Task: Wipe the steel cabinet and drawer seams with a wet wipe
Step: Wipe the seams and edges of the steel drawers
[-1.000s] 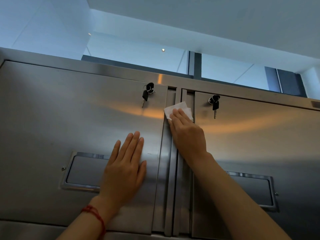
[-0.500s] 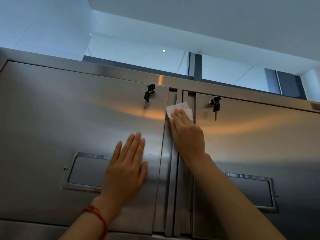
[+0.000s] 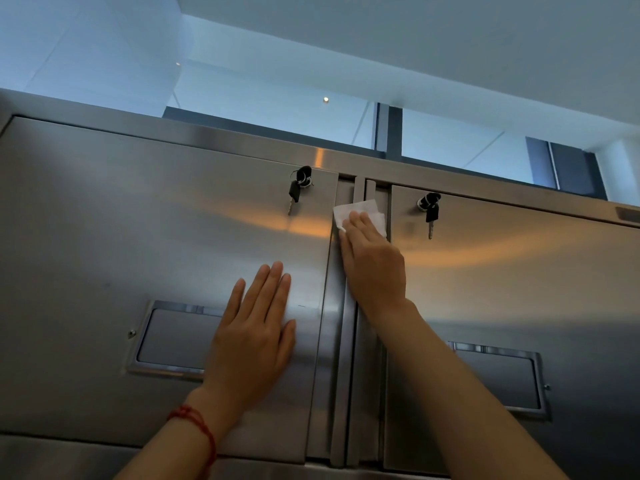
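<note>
A steel wall cabinet (image 3: 104, 220) fills the view, seen from below, with two doors that meet at a vertical centre seam (image 3: 349, 375). My right hand (image 3: 374, 265) lies flat with straight fingers and presses a white wet wipe (image 3: 360, 211) against the upper part of that seam. The wipe's top edge shows above my fingertips. My left hand (image 3: 252, 334) rests flat on the left door, fingers straight, a red string around its wrist.
A key hangs in a lock on the left door (image 3: 298, 190) and another on the right door (image 3: 429, 211). Each door has a recessed handle plate: left (image 3: 173, 337), right (image 3: 502, 375). Ceiling and window frames lie above the cabinet's top edge.
My right hand with the wipe has crept slightly up the seam. The left hand has stayed on the left door.
</note>
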A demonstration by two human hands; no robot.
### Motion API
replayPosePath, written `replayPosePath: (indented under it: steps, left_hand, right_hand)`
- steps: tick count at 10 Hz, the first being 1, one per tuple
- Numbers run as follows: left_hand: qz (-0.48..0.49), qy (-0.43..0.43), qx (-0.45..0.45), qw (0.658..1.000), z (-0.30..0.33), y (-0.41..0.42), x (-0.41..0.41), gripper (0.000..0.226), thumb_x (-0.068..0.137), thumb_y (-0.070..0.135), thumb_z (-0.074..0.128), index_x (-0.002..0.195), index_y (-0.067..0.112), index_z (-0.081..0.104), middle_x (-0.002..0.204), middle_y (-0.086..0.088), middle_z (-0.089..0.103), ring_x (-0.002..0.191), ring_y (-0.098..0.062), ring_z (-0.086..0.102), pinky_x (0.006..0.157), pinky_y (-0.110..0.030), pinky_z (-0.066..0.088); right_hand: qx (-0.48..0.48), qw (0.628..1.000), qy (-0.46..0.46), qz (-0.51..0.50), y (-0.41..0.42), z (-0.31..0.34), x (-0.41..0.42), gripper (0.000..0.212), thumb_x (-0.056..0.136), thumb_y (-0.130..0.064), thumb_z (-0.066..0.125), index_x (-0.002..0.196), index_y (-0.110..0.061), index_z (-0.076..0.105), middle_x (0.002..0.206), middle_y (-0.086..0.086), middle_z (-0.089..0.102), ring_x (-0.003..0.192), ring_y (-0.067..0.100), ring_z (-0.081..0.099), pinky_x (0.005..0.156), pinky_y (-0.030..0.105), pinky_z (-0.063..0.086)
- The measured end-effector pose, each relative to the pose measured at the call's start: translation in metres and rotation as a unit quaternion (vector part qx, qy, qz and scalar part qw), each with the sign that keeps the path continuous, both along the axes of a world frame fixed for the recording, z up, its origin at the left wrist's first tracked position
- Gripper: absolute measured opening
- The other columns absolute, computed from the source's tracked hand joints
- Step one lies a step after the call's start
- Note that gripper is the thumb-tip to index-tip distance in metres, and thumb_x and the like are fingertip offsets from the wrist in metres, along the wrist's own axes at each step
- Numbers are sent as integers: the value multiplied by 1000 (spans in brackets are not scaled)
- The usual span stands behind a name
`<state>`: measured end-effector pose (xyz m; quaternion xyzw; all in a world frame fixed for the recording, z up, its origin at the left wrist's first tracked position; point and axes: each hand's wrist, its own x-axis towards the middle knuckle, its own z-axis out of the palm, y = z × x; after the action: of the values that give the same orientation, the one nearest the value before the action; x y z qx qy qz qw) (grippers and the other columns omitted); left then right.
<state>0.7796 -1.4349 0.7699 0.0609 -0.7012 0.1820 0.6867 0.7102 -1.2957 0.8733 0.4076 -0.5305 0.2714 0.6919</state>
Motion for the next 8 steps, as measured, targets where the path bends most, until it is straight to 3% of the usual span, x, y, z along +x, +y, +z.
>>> replayPosePath:
  steps: [1, 3, 5, 7, 8]
  left_hand:
    - [-2, 2, -3, 1000, 0, 0, 0, 58, 98, 35, 15, 134, -1, 42, 143, -18, 37, 134, -30, 33, 108, -46, 24]
    - [-7, 9, -5, 1000, 0, -1, -1, 57, 99, 35, 15, 134, 0, 43, 143, -18, 38, 134, -30, 34, 109, -45, 23]
    - [-7, 6, -3, 1000, 1, -1, -1, 58, 98, 36, 15, 135, 0, 42, 143, -18, 37, 134, -31, 34, 108, -45, 24]
    - [-6, 4, -2, 1000, 0, -1, -1, 57, 98, 35, 16, 135, 0, 41, 144, -18, 36, 134, -31, 33, 107, -46, 24]
    - [-2, 1, -1, 1000, 0, -1, -1, 58, 99, 35, 14, 135, -1, 42, 143, -18, 37, 134, -31, 33, 108, -45, 24]
  right_hand:
    - [-1, 1000, 22, -20, 3, 2, 0, 22, 83, -4, 67, 102, 9, 68, 107, 26, 65, 97, 37, 65, 76, 46, 53]
    - [26, 999, -17, -37, 0, 17, -3, 32, 98, -15, 48, 123, 2, 57, 132, 20, 52, 123, 30, 50, 97, 40, 42]
    - [23, 999, 4, -32, 2, 10, -4, 28, 91, -10, 57, 112, 8, 63, 119, 25, 59, 110, 36, 59, 87, 45, 48]
    - [29, 999, -15, -29, 1, 27, -5, 34, 100, -18, 44, 126, 0, 55, 136, 16, 48, 128, 26, 46, 102, 37, 39]
    - [25, 1000, -4, -17, 0, 17, -6, 29, 95, -11, 53, 119, 5, 60, 128, 22, 54, 121, 32, 52, 96, 41, 44]
